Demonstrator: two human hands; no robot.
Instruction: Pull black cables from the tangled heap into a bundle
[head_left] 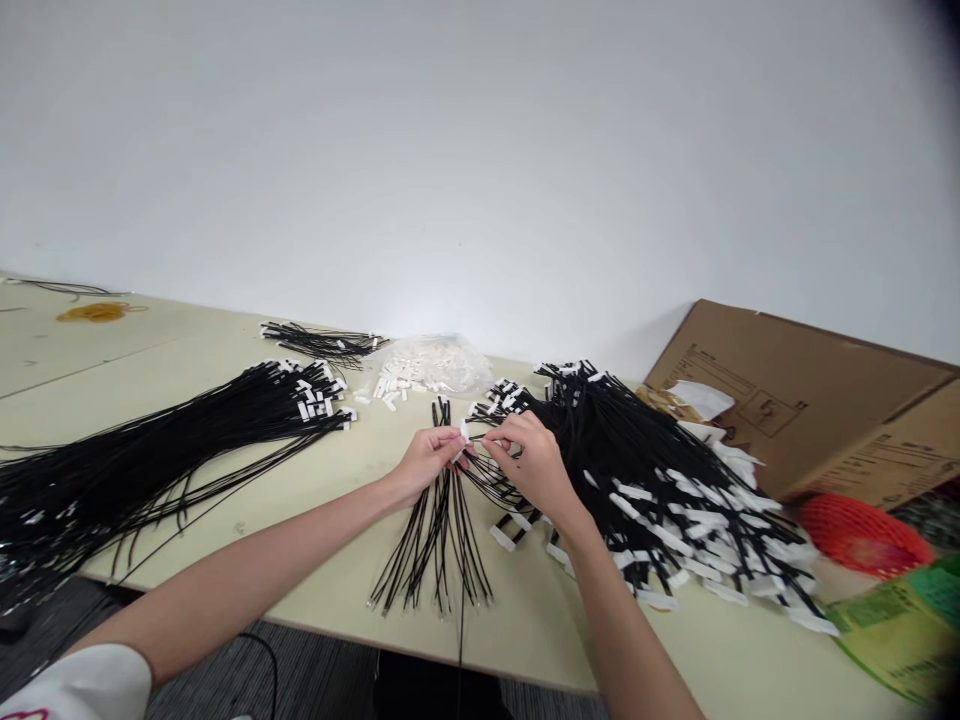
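Pinching a white connector [464, 431] between thumb and fingers, the left grip [427, 462] is holding it just above the worktop [322, 560]. The right grip [531, 460], narrowed to thumb and fingertip, is gripping a thin black wire [480, 437] beside the connector; whether the wire is seated in it cannot be told. Beneath both grips, a loose cable bundle [442, 500] is fanning out toward the near edge. Beyond the grips, a clear plastic bag [472, 367] is holding small white pieces [424, 358], some of them lying loose on its left. Farther left of the bag, a short black bundle [322, 343] is resting near the wall [480, 150]. Left of the left grip, a long cable stack [187, 430] is lying with its white ends pointing toward the grips. Right of the right grip, a large cable pile [630, 430] is spreading its white ends outward. Past that pile, a cardboard box [772, 390] is standing behind a red mesh item [862, 535].
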